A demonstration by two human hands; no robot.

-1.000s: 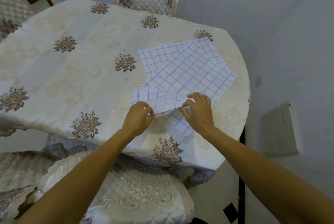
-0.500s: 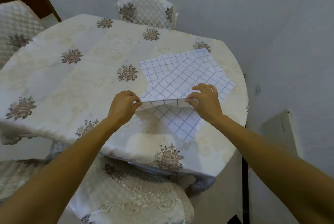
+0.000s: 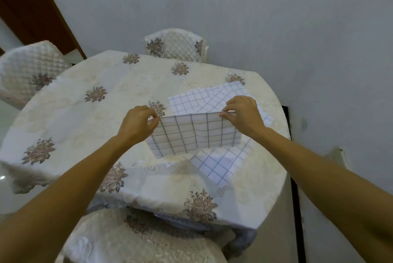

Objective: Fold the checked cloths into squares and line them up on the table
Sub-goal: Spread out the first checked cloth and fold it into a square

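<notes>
A white checked cloth (image 3: 194, 134) with thin dark lines hangs above the round table, lifted by its top edge. My left hand (image 3: 138, 123) pinches its upper left corner and my right hand (image 3: 243, 117) pinches its upper right corner. Its lower edge hangs close over the tablecloth. Beneath and behind it lie more checked cloths (image 3: 202, 101), spread flat and overlapping on the right half of the table. One of their corners (image 3: 221, 166) points toward the near table edge.
The round table (image 3: 70, 118) wears a cream cloth with brown flower prints. Quilted chairs stand at the far side (image 3: 175, 45), the far left (image 3: 27, 71) and right below me (image 3: 138, 239). A grey wall runs close behind and to the right.
Both hands have lifted the near cloth's edge off the table and raised it, so the cloth now hangs between them. The camera has tilted up.
</notes>
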